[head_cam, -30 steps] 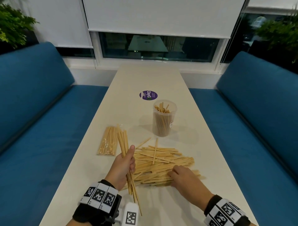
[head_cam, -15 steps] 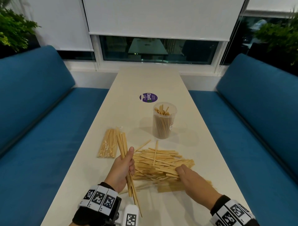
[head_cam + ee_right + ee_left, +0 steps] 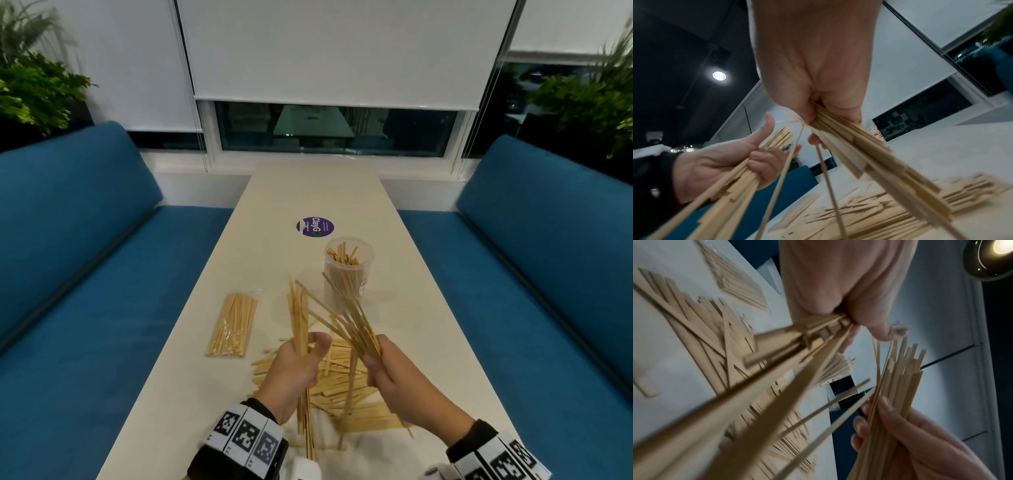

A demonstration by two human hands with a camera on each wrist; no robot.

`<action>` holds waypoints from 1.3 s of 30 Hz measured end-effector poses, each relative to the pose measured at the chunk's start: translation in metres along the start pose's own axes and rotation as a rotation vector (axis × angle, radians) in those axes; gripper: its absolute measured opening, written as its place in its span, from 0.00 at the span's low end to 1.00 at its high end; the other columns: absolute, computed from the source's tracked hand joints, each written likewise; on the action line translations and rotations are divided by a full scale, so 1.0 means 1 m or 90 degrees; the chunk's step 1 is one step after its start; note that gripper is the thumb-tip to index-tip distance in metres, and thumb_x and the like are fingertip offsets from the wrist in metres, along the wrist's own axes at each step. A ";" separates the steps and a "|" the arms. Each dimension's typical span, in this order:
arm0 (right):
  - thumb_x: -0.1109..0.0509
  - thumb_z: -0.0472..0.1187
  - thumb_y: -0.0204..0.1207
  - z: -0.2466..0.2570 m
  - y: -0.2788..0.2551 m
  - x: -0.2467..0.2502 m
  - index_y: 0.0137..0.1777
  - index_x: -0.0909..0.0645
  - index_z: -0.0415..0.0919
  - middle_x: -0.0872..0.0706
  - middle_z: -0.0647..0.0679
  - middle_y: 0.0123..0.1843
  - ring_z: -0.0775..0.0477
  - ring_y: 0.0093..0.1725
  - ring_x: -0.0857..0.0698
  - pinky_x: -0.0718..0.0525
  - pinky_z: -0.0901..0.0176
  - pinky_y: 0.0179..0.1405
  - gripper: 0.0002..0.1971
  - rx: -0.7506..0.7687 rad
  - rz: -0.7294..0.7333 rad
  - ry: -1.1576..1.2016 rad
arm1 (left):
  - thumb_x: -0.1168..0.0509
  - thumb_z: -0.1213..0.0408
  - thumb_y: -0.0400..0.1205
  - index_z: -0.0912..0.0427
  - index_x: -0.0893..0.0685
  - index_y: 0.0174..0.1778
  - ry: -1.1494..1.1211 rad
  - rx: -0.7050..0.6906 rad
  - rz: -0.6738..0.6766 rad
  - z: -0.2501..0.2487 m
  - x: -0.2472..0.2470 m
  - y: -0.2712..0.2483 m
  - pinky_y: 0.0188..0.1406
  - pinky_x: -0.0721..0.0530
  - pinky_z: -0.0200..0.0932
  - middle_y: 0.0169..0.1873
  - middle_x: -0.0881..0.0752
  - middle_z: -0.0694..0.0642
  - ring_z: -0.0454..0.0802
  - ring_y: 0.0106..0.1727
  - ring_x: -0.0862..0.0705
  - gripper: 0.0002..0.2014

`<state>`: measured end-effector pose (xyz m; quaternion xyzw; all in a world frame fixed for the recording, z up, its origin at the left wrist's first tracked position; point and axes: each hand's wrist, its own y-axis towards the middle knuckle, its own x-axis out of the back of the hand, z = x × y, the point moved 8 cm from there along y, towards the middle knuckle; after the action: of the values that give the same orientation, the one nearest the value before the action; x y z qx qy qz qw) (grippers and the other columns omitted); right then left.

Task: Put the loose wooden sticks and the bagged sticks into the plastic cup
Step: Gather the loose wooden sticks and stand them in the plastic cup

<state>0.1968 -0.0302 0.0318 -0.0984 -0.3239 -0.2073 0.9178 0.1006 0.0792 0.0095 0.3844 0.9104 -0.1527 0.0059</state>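
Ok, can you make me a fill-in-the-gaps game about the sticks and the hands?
1. The left hand grips a bunch of ____.
2. The right hand also holds sticks, so ____ hands are full.
3. The cup already has ____ inside it.
4. The bagged sticks lie flat on the ____.

Missing words: sticks; both; sticks; table

The right hand (image 3: 390, 373), flat on the pile (image 3: 342, 383) a second ago, now grips a fanned bundle (image 3: 346, 318) lifted off the table (image 3: 308, 192). The left hand (image 3: 291, 373) has risen with its sticks (image 3: 298, 318), now nearly upright, close beside the right.
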 end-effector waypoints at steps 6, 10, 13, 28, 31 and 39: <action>0.48 0.41 0.85 0.019 0.006 -0.023 0.52 0.32 0.50 0.27 0.52 0.41 0.58 0.37 0.26 0.22 0.66 0.37 0.04 0.018 0.036 0.063 | 0.27 0.45 0.56 0.59 0.17 0.48 -0.050 -0.067 0.040 -0.014 -0.020 0.002 0.23 0.31 0.34 0.29 0.19 0.52 0.42 0.23 0.27 0.29; 0.48 0.41 0.85 0.026 0.011 -0.028 0.59 0.32 0.49 0.24 0.53 0.46 0.58 0.38 0.25 0.21 0.64 0.40 0.07 0.026 0.027 0.076 | 0.25 0.47 0.55 0.61 0.15 0.45 -0.062 -0.072 0.015 -0.018 -0.021 0.007 0.28 0.24 0.36 0.28 0.14 0.51 0.44 0.28 0.18 0.27; 0.48 0.39 0.83 0.025 0.015 -0.031 0.62 0.33 0.50 0.23 0.50 0.49 0.56 0.40 0.24 0.19 0.60 0.44 0.11 0.010 0.029 0.059 | 0.25 0.46 0.57 0.62 0.17 0.40 -0.037 -0.078 -0.008 -0.019 -0.018 0.007 0.28 0.24 0.37 0.22 0.16 0.50 0.44 0.25 0.19 0.25; 0.40 0.49 0.82 0.048 0.017 -0.015 0.65 0.28 0.50 0.27 0.55 0.52 0.65 0.48 0.26 0.28 0.78 0.48 0.13 0.096 -0.081 0.016 | 0.34 0.60 0.80 0.67 0.18 0.36 -0.044 -0.119 -0.172 -0.037 -0.002 0.005 0.26 0.20 0.41 0.24 0.18 0.57 0.53 0.27 0.19 0.13; 0.37 0.57 0.76 0.045 0.018 -0.009 0.54 0.25 0.57 0.28 0.60 0.47 0.64 0.48 0.27 0.29 0.76 0.47 0.10 0.095 -0.125 0.004 | 0.36 0.59 0.81 0.65 0.20 0.34 -0.071 -0.133 -0.189 -0.044 0.002 0.005 0.21 0.23 0.41 0.24 0.20 0.57 0.52 0.23 0.22 0.14; 0.48 0.58 0.82 0.043 0.015 -0.031 0.50 0.35 0.52 0.26 0.57 0.32 0.60 0.27 0.27 0.31 0.65 0.28 0.10 0.075 0.011 -0.014 | 0.36 0.54 0.81 0.61 0.20 0.32 -0.036 -0.181 -0.200 -0.055 0.007 0.002 0.38 0.23 0.50 0.24 0.22 0.54 0.53 0.30 0.22 0.16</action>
<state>0.1577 0.0064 0.0450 -0.0495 -0.3443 -0.1787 0.9204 0.1025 0.1008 0.0604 0.2285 0.9710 -0.0328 0.0618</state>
